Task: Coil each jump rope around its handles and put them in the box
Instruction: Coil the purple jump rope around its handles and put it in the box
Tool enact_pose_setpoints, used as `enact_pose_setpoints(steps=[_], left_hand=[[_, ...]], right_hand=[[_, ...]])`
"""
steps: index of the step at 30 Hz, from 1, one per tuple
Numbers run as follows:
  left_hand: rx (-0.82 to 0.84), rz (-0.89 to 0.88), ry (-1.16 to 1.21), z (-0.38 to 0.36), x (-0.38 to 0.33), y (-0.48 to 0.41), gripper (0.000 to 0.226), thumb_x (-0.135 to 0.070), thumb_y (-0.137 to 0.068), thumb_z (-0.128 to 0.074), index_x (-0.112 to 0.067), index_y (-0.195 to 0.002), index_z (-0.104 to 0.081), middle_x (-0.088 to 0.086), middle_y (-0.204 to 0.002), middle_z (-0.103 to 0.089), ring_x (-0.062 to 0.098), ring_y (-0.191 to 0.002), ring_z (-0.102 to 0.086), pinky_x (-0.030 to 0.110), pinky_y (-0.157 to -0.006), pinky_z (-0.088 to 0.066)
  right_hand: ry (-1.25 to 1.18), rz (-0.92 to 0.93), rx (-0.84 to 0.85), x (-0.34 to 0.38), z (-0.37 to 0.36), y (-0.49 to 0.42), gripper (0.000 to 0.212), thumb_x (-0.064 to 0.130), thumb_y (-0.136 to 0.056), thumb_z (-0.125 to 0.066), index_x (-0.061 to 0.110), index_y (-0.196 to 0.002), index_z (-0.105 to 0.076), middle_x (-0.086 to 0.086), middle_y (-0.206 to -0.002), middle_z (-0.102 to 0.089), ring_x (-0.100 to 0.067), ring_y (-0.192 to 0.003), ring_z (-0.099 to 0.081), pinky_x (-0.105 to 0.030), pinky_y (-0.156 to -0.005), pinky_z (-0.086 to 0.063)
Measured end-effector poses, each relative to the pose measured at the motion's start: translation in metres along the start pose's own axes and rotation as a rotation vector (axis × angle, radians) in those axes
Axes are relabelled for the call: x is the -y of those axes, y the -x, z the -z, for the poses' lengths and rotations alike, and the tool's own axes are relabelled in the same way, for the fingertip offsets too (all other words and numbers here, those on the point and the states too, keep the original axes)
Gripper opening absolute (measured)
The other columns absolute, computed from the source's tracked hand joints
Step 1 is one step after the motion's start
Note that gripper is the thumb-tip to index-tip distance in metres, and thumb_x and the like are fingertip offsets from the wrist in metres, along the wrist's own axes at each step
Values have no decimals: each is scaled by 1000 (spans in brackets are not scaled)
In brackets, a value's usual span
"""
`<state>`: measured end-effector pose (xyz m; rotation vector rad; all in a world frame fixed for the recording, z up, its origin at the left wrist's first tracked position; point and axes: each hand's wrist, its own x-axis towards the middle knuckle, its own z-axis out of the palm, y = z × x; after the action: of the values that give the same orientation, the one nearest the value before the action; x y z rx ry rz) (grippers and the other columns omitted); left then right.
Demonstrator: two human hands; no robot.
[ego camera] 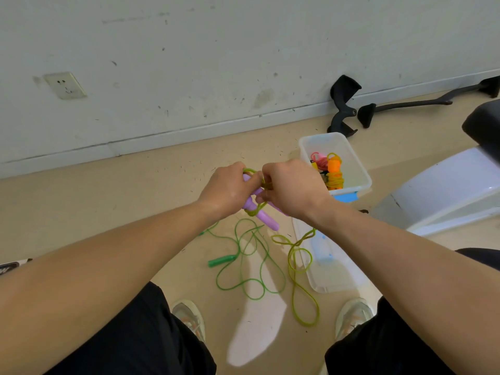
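Head view: both of your forearms reach in from the lower corners and meet at the middle of the frame, wrists level, backs of the hands facing the camera. Your left hand is clenched round the 2 purple handles, whose free ends stick out below your knuckles toward the lower right. Your right hand sits just beside it, with its fingers curled and pinching the yellow-green rope where that rope crosses the handles. A few turns already lie round the handles. The rest drops from under your right wrist to the floor in loose loops, partly over the clear lid at lower right of centre.

The green jump rope lies uncoiled on the floor below your hands, handle to the left, apart from both hands. The box stands right of centre, just beyond your right hand, and holds a coiled orange rope and a pink rope. Your 2 shoes show at the bottom, between your knees.
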<state>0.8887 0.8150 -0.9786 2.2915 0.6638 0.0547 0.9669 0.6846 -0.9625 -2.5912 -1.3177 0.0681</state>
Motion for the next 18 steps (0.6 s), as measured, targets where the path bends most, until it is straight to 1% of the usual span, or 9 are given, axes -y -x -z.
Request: enact_pose_setpoints(steps=[2, 4, 6, 8, 10, 12, 14, 16, 18], left_hand=[[-51, 10, -44, 0, -1, -1, 32, -42, -92, -47, -14, -82, -57, -5, -56, -68, 14, -74, -62, 32, -63, -45], [-85, 24, -73, 2, -3, -2, 32, -42, -92, -47, -14, -79, -57, -5, -57, -65, 16, -72, -59, 33, -59, -42], [-75, 19, -70, 2, -2, -4, 35, -45, -91, -46, -16, -76, -58, -5, -57, -67, 19, -73, -62, 34, -65, -47], [-54, 15, -47, 4, -2, -4, 36, -46, -93, -45, -17, -76, -58, -6, -58, -70, 17, -73, -65, 35, -72, -51], [-43, 6, -18, 7, 0, -4, 34, -46, -96, -45, -17, -82, -54, -8, -60, -71, 14, -73, -66, 36, -74, -51], [-18, -26, -17, 13, 2, -3, 36, -47, -96, -45, -13, -88, -54, -6, -61, -71, 13, -71, -67, 38, -73, -53], [74, -50, 17, 20, -2, 0, 35, -41, -97, -48, -8, -89, -57, -7, -54, -68, 10, -58, -64, 31, -62, -52], [157, -64, 76, 26, -12, 5, 27, -30, -98, -51, -8, -83, -56, -7, -46, -63, 9, -39, -52, 21, -44, -41], [187, -71, 148, 32, -19, 7, 22, -23, -97, -53, -6, -83, -56, -3, -42, -58, 13, -34, -43, 19, -37, -32]], right_hand=[[79, 22, -28, 5, -1, 1, 25, 33, -90, -65, 26, -77, -45, 5, -63, -39, -29, -70, -57, -31, -56, -32], [142, 18, -66, 9, -2, 2, 22, 31, -92, -63, 26, -80, -45, 6, -61, -33, -28, -64, -50, -31, -54, -33], [146, -2, -96, 10, -3, 1, 24, 32, -93, -62, 23, -81, -42, 5, -62, -35, -27, -63, -48, -32, -54, -33], [54, -5, -84, 6, -2, 0, 26, 37, -92, -63, 20, -84, -47, 1, -69, -49, -28, -68, -53, -33, -56, -38], [-79, 36, -55, 1, 1, -1, 27, 43, -88, -67, 18, -88, -57, 0, -77, -62, -25, -73, -58, -33, -60, -43], [-234, 41, -18, -6, 6, -3, 24, 39, -90, -64, 16, -88, -65, 1, -74, -65, -21, -72, -59, -31, -60, -41], [-390, -9, 3, -18, 10, -7, 23, 31, -94, -61, 13, -84, -71, 2, -66, -62, -15, -65, -57, -28, -59, -39], [-497, -43, -2, -31, 15, -9, 26, 30, -96, -61, 14, -79, -73, 6, -58, -55, -8, -54, -48, -21, -54, -35], [-592, -47, 9, -38, 19, -8, 27, 29, -97, -62, 17, -75, -71, 6, -57, -50, -6, -51, -41, -17, -53, -33]])
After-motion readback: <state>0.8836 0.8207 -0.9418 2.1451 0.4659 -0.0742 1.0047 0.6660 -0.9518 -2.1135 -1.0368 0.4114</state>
